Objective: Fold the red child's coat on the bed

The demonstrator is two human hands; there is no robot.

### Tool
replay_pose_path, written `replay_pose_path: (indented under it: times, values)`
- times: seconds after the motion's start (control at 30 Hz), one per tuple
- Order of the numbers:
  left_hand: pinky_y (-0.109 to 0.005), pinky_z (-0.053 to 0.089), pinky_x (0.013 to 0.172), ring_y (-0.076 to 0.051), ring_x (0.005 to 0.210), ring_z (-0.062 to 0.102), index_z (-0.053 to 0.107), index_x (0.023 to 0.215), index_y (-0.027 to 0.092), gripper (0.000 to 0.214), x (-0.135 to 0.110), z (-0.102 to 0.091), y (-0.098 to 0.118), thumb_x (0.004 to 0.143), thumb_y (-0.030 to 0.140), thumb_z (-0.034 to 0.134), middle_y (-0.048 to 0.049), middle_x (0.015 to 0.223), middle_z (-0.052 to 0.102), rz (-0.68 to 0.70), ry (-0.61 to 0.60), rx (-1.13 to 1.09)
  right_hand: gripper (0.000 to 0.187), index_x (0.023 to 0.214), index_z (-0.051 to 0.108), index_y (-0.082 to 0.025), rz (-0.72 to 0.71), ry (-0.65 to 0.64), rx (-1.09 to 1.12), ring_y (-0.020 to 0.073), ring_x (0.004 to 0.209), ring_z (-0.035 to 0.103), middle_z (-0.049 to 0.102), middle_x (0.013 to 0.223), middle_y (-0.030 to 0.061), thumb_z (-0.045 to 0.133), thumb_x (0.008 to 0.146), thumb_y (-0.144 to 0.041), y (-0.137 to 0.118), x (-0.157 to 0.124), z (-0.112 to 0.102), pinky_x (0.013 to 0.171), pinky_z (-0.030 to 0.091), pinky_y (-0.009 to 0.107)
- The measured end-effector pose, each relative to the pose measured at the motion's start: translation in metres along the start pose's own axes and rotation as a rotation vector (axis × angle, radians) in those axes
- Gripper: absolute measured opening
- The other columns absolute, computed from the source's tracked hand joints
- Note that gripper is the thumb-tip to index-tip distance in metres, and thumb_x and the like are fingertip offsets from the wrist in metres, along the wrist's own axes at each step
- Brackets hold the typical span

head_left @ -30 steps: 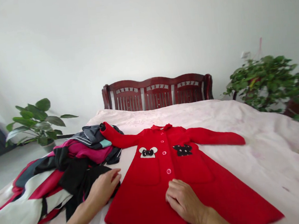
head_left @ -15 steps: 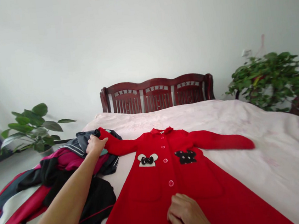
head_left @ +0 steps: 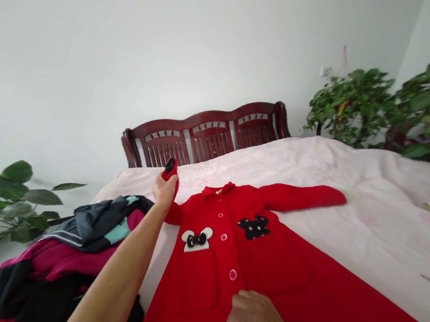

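Left hand (head_left: 165, 187) gripping a cuff (head_left: 170, 167), that sleeve (head_left: 173, 214) lifted. Right hand (head_left: 254, 316) curled on the red coat (head_left: 234, 253); can't tell if pinching. Coat spread on bed (head_left: 374, 216), other sleeve (head_left: 305, 196) flat, not folded in. Clothes pile (head_left: 62, 259) left, heaped.

Room lies right of the coat (head_left: 241, 258); clothes pile (head_left: 64, 259) crowds left.

coat (head_left: 263, 258): 1 | hands (head_left: 165, 188): 2 | buttons (head_left: 232, 275): 4 | patches (head_left: 253, 227): 2
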State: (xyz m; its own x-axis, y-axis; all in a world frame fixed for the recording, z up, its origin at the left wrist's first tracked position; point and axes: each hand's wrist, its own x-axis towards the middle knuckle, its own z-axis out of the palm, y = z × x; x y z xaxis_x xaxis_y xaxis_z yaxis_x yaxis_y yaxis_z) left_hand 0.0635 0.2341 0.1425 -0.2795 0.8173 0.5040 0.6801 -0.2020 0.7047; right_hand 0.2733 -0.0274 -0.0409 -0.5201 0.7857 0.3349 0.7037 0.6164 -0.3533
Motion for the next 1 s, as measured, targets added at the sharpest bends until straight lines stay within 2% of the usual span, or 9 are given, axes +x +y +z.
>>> replay_pose_path:
  times: [0.1,0.2,0.27,0.37,0.53,0.73,0.83,0.93,1.0]
  values:
    - [-0.030,0.055,0.075,-0.018,0.082,0.069,0.061,0.125,0.012,0.047,-0.023,0.046,0.032,0.089,0.041,0.055,-0.0086,0.097,0.073,0.146,-0.210,-0.088,0.010,0.067,0.061,-0.021,-0.006,0.015,0.009,0.0101,0.065,0.041,0.055,0.066,-0.0038,0.064,0.072,-0.013,0.003,-0.001,0.002,0.058,0.020,0.029]
    - [-0.031,0.055,0.086,-0.019,0.092,0.070,0.064,0.126,0.016,0.047,-0.047,0.071,0.037,0.084,0.037,0.065,-0.0088,0.107,0.074,0.273,-0.407,-0.083,0.010,0.067,0.062,-0.021,-0.027,0.025,-0.002,0.0103,0.065,0.041,0.056,0.066,-0.0035,0.066,0.074,-0.016,0.006,-0.002,0.006,0.058,0.020,0.029]
    - [-0.036,0.048,0.101,-0.023,0.112,0.065,0.062,0.130,0.017,0.049,-0.056,0.073,0.024,0.084,0.033,0.065,-0.0111,0.125,0.069,0.317,-0.476,-0.010,0.011,0.067,0.062,-0.021,-0.049,0.022,-0.017,0.0106,0.064,0.040,0.056,0.066,-0.0034,0.066,0.077,-0.020,0.007,-0.002,0.009,0.058,0.020,0.029]
    - [-0.050,0.029,0.117,-0.031,0.140,0.042,0.052,0.140,0.017,0.054,-0.066,0.066,-0.008,0.090,0.036,0.055,-0.0154,0.148,0.051,0.316,-0.523,0.172,0.014,0.067,0.062,-0.021,-0.063,0.030,-0.043,0.0113,0.064,0.040,0.056,0.066,-0.0033,0.067,0.080,-0.024,0.007,-0.002,0.011,0.057,0.019,0.030]
    - [-0.066,0.023,0.113,-0.037,0.148,0.025,0.051,0.142,0.030,0.053,-0.090,0.065,-0.053,0.090,0.045,0.052,-0.0103,0.156,0.042,0.315,-0.661,0.451,0.018,0.066,0.061,-0.021,-0.070,0.040,-0.087,0.0122,0.065,0.040,0.053,0.067,-0.0026,0.069,0.080,-0.029,0.007,-0.001,0.011,0.057,0.018,0.030]
    - [-0.072,0.017,0.111,-0.040,0.148,0.023,0.045,0.148,0.029,0.057,-0.114,0.080,-0.052,0.094,0.048,0.042,-0.0134,0.157,0.039,0.339,-0.656,0.622,0.018,0.066,0.061,-0.020,-0.029,-0.001,-0.093,0.0124,0.067,0.044,0.053,0.067,-0.0018,0.069,0.079,-0.028,0.004,0.000,0.011,0.058,0.025,0.028]
    - [-0.071,0.013,0.113,-0.037,0.148,0.024,0.033,0.153,0.033,0.061,-0.124,0.081,-0.047,0.095,0.051,0.038,-0.0109,0.159,0.036,0.367,-0.634,0.636,0.010,0.070,0.067,-0.021,0.046,0.000,0.098,0.0125,0.069,0.050,0.059,0.069,-0.0013,0.065,0.079,-0.022,-0.004,-0.001,-0.004,0.062,0.033,0.026]
    - [-0.073,0.016,0.111,-0.037,0.148,0.026,0.031,0.153,0.035,0.061,-0.131,0.081,-0.047,0.096,0.053,0.035,-0.0113,0.159,0.035,0.353,-0.621,0.647,0.020,0.092,0.073,-0.023,0.227,0.057,0.531,0.0142,0.077,0.060,0.067,0.083,0.0010,0.053,0.089,-0.027,-0.003,0.002,-0.037,0.068,0.043,0.025]
    - [-0.075,0.017,0.109,-0.038,0.148,0.026,0.034,0.152,0.034,0.060,-0.133,0.083,-0.049,0.095,0.055,0.034,-0.0131,0.159,0.035,0.327,-0.609,0.657,0.029,0.110,0.068,-0.022,0.413,0.146,0.829,0.0173,0.083,0.064,0.070,0.094,0.0042,0.051,0.092,-0.038,0.014,0.009,-0.066,0.066,0.048,0.026]
